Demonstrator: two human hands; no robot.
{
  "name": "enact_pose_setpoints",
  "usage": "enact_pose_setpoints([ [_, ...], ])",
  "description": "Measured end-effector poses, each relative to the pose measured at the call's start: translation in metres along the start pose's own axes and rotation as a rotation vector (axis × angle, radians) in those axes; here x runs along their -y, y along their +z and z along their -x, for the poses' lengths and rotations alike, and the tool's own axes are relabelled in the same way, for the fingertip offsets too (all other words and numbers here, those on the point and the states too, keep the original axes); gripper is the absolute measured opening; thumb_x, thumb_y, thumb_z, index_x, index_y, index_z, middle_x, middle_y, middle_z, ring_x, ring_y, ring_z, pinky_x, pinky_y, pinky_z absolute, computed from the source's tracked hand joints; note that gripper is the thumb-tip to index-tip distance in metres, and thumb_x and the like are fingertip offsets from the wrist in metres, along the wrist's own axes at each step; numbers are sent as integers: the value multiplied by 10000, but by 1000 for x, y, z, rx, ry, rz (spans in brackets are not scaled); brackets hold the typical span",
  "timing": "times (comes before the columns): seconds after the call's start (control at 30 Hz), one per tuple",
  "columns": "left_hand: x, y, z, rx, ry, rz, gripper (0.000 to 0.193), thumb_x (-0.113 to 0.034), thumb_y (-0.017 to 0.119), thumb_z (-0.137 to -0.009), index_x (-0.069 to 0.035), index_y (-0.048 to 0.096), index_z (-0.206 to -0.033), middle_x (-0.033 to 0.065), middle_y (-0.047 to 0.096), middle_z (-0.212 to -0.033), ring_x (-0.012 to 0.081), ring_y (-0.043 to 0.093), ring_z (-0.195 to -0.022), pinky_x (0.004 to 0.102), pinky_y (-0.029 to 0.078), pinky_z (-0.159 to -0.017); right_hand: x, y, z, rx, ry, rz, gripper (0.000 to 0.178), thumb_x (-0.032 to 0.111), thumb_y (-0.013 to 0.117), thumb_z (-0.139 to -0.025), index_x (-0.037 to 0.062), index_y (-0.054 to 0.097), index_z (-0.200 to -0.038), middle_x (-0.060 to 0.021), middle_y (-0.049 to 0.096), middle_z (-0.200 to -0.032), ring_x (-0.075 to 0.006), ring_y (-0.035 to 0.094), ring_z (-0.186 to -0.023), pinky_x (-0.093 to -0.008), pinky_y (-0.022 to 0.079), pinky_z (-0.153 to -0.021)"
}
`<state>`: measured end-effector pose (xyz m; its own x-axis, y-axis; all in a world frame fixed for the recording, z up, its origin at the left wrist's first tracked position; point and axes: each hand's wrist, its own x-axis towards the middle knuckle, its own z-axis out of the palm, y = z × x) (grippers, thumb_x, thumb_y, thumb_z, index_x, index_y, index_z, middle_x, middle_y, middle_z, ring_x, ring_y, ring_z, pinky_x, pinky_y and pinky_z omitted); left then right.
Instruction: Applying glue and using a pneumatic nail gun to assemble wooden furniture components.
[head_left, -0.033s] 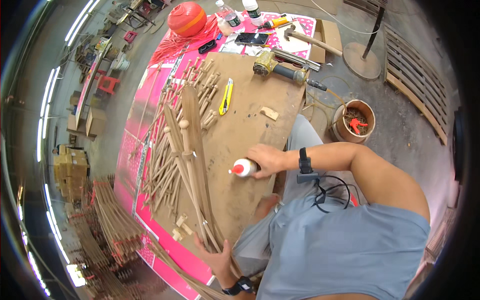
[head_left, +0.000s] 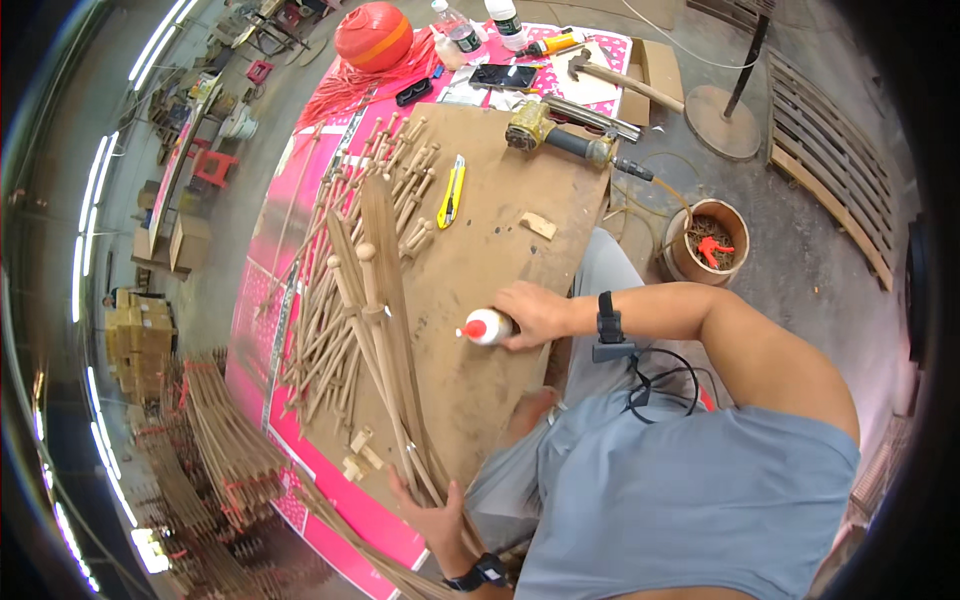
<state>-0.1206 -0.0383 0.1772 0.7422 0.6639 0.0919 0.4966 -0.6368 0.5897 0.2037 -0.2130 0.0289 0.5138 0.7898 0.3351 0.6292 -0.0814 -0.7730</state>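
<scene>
Glue bottle (head_left: 487,326) lies sideways mid-board (head_left: 500,240), red tip at 9 o'clock toward slats (head_left: 385,300) | right hand (head_left: 535,313) wrapped around it, ready to squeeze | left hand (head_left: 435,515) at 6 o'clock pinches slat ends, steadying the fan | dowels (head_left: 330,330) at 9 | knife (head_left: 452,190) at 12

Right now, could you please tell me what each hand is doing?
Left hand: closed on wooden slats.
Right hand: closed on a glue bottle.

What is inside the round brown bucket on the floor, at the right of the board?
The bucket holds a tangle of thin brownish pieces, with a red-orange plastic part lying on top. Whatever lies deeper is covered, and the pieces are too small to identify.
</scene>
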Motion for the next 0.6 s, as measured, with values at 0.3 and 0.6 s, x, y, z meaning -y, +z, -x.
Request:
enact_pose_setpoints([
  [0.3,37,19,22,-30,-140,322,981,-44,786,-686,35,338,-1555,213,470,-1490,328,481,-1365,430,394,-1152,-8,-13,-3,-108,91,127,646,315,840,-745,39,572,-1264,-153,647,-1158,-359,608,-1100,-446,492,-950],
  [0.6,51,26,29,-3,-44,279,984,-109,800,-732,49,305,-1567,229,458,-1495,335,503,-1348,427,410,-1137,61,-35,17,-412,-332,-77,632,227,822,-790,25,542,-1319,-151,641,-1208,-357,633,-1067,-454,525,-919],
])
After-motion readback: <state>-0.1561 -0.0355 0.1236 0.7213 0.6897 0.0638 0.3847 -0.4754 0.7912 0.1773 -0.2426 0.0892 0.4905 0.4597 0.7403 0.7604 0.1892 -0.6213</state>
